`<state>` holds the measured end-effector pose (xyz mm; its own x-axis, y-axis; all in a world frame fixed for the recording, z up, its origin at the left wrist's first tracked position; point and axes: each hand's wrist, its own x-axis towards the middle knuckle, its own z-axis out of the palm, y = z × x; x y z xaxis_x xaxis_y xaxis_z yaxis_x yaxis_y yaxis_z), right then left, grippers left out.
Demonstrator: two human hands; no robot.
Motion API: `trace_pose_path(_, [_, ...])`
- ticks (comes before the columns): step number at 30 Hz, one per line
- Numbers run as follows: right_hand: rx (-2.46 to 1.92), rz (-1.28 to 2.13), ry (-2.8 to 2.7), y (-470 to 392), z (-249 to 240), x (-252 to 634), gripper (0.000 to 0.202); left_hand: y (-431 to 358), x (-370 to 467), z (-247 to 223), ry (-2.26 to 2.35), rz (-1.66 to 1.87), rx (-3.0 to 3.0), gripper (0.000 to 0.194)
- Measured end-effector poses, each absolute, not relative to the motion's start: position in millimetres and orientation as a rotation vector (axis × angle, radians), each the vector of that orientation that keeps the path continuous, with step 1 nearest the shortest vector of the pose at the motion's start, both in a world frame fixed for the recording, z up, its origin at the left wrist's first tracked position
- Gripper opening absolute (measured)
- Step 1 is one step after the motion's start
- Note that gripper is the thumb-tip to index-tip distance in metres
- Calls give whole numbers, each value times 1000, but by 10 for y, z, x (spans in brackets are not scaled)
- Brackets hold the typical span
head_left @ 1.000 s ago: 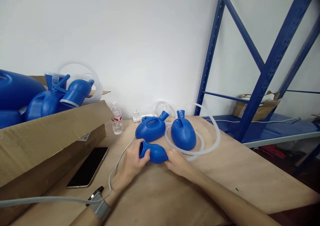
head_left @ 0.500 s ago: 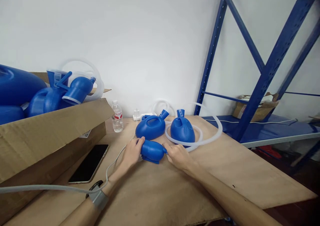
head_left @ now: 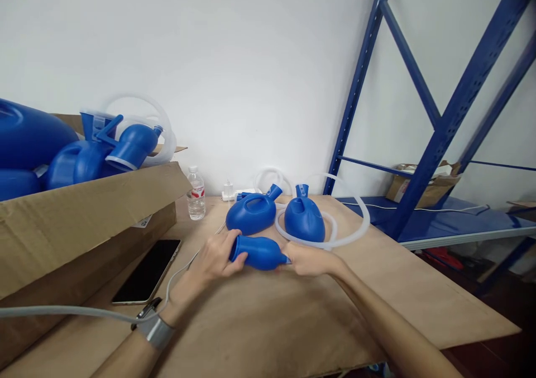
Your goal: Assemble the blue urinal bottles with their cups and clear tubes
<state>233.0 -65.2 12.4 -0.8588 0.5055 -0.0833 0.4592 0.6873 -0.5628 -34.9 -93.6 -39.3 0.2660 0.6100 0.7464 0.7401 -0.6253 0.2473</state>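
Observation:
A small blue plastic piece [head_left: 262, 253] with a wide open mouth and a narrow tip lies level between my hands, above the table. My left hand [head_left: 220, 254] is wrapped round its wide end, thumb in front. Fingers of my right hand [head_left: 307, 258] are closed on the narrow tip at its right end. Just behind stand a blue jug with a handle [head_left: 251, 215], its neck tilted up right, and a second blue jug [head_left: 304, 220] with a clear hose [head_left: 355, 234] looped round it.
At the left, a cardboard box [head_left: 96, 210] holds several blue jugs and hoses. A phone [head_left: 147, 272] and a water bottle [head_left: 196, 195] are beside it. A grey cable crosses my left wrist. Blue shelving [head_left: 435, 124] stands right of the wooden table [head_left: 268, 333].
The blue piece has turned in my hands, so its open mouth now shows at the left. My left thumb has come round its front, and my right hand has shifted slightly right.

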Motion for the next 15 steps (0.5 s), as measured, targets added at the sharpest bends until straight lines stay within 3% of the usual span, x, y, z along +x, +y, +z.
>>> trace_pose_path(4, [-757,1838,-2823,-587,372,2403,36,-874,-510,-517,-856,-1206,-2404,80])
trace_pose_path(7, [-828,2013,-2789,-550,389,2380,43,-892,-502,-457,-827,-1133,-2414,84])
trace_pose_path(9, [-850,1631,-2825,-571,330,2337,37,-931,-446,-367,-967,-1186,-2366,77])
trace_pose_path(12, [-926,690,-2779,-619,158,2320,30,-960,-355,-239,-1404,-1390,-2290,62])
trace_pose_path(15, [-1129,-88,-2550,-594,-54,2421,51,-889,-355,-169,-1953,-1846,-2152,52])
